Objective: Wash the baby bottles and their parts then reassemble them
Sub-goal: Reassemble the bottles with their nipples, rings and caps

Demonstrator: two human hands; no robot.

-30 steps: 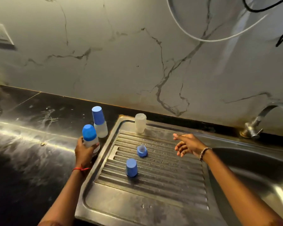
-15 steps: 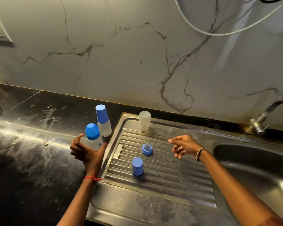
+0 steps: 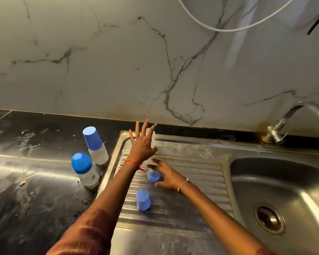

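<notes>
Though done with two bottles, hovering empty spread left fingers by third bottle, right fingers at teat ring (grip unclear tbh).

1. On the black stone counter, left of the ribbed steel drainboard: near blue-capped plastic bottle, far blue-capped plastic bottle behind it.
2. On the drainboard: blue plastic cap nearest, blue teat ring beyond, clear plastic bottle body at the far edge.
3. Steel sink basin right of the drainboard; metal tap behind it.
</notes>
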